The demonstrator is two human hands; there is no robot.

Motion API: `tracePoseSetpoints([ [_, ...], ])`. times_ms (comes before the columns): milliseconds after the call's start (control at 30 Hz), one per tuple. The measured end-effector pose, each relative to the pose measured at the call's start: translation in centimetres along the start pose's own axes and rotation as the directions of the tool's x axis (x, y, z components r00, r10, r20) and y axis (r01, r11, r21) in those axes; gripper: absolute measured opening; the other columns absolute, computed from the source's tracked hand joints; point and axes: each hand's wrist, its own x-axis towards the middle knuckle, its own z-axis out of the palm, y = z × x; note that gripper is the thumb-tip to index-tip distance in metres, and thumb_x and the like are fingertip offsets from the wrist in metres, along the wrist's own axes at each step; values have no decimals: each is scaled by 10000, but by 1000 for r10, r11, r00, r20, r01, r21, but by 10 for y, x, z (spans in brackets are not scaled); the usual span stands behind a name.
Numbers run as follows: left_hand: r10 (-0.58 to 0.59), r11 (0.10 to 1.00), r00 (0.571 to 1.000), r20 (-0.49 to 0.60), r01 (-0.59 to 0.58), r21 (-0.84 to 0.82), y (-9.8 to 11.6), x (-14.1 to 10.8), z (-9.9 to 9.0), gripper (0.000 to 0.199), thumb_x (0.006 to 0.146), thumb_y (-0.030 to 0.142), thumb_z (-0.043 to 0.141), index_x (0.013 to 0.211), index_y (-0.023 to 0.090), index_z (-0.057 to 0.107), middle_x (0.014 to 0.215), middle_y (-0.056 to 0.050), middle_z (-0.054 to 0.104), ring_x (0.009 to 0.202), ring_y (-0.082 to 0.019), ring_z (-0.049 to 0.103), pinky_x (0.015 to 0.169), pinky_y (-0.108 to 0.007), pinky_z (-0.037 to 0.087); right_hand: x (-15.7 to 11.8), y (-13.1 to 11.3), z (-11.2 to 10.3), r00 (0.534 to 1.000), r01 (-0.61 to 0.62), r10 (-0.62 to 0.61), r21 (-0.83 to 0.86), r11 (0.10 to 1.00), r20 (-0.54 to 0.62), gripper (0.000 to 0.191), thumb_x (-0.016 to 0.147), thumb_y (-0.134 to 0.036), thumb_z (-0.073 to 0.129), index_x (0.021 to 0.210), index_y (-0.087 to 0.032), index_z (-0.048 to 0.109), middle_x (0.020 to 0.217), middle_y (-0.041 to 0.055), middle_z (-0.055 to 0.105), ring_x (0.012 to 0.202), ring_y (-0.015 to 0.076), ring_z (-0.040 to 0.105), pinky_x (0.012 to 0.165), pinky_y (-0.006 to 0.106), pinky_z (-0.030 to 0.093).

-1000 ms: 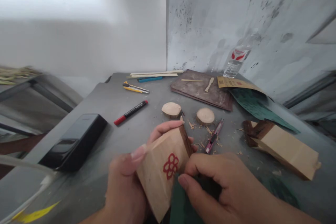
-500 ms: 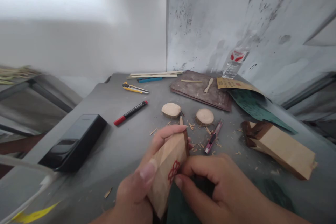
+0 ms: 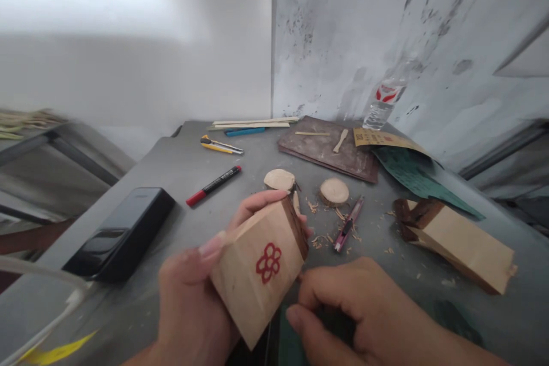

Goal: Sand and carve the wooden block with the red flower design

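My left hand (image 3: 195, 297) grips a pale wooden block (image 3: 244, 283) with brown bark along one edge. A red flower outline (image 3: 269, 263) is drawn on the face turned toward me. My right hand (image 3: 355, 309) is beside the block's lower right edge, fingers curled, thumb and index tips apart; no object shows between them. Whether the index finger touches the block is unclear. Just beyond the block lie a slim pale wooden piece (image 3: 296, 201), partly hidden, two round wood slices (image 3: 278, 178) and a pink utility knife (image 3: 348, 226).
Wood shavings (image 3: 319, 240) dot the grey table. A second bark-edged block (image 3: 465, 246) lies right. On the left are a black device (image 3: 122, 234), red-capped marker (image 3: 213, 186) and yellow utility knife (image 3: 221, 144). Brown boards (image 3: 317, 151), a paper envelope (image 3: 392, 140) and a water bottle (image 3: 384, 106) are behind.
The block has turned so its flower face shows more fully, shifting slightly left with my left hand. My right thumb and index tips have moved apart, away from the drawn flower.
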Motion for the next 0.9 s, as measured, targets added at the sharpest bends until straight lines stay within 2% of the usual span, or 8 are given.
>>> tracePoseSetpoints([
  [100,-20,999,1000,-14,19,-38,-4,1,-3,586,711,512,645,1212,231,764,1197,-124,821,1076,-348,761,921,-463,593,0,-4,-5,999,0,-2,-36,999,-43,240,925,-392,686,778,-204,662,598,-40,558,580,119,504,531,236,321],
  [133,17,998,1000,20,-16,-62,-5,1,-3,617,695,556,640,1201,230,772,1137,-143,833,992,-359,780,847,-472,613,0,-5,-7,999,0,-2,-46,999,-54,252,932,-406,679,781,-205,663,601,-37,564,585,121,510,532,238,321],
  [200,-30,996,999,33,33,-85,-6,3,-1,600,727,533,619,1215,219,770,1066,-145,839,952,-374,783,834,-500,615,-2,-5,-9,997,-4,-1,-64,998,-74,267,941,-417,666,775,-208,653,604,-34,571,585,122,517,527,241,319],
  [333,-57,989,986,159,78,-129,-6,9,7,491,806,462,567,1176,218,780,873,-97,825,854,-349,780,829,-509,607,-8,-5,-15,995,-3,-7,-96,995,-99,295,961,-381,618,719,-214,592,591,-36,566,545,112,509,498,247,299],
  [433,-60,991,978,199,83,-109,-4,12,9,475,831,457,549,1151,208,796,931,-101,824,899,-348,775,887,-518,591,-10,-4,-18,992,51,-65,-125,991,-109,327,985,-325,536,675,-221,530,580,-43,559,497,97,494,461,255,270],
  [600,-198,980,973,114,198,12,3,8,-2,560,816,475,604,1306,241,739,1106,-100,824,1040,-356,759,992,-512,556,-13,-3,-14,981,90,-126,-231,969,-148,324,1012,-354,537,722,-224,600,618,-29,619,537,111,554,492,248,313],
  [733,-157,981,986,61,148,124,7,9,-2,510,783,488,578,1179,244,788,1026,-82,815,978,-335,740,929,-441,539,-16,-4,-8,970,78,-150,-343,936,-190,328,1000,-464,586,786,-229,666,619,-4,633,591,150,600,538,245,377],
  [900,-171,971,983,64,156,183,8,11,3,459,775,465,525,1096,249,772,990,-63,792,993,-326,707,917,-422,500,-14,-3,-5,954,109,-218,-437,893,-208,340,1015,-470,558,807,-236,691,620,9,646,598,165,624,551,250,411],
])
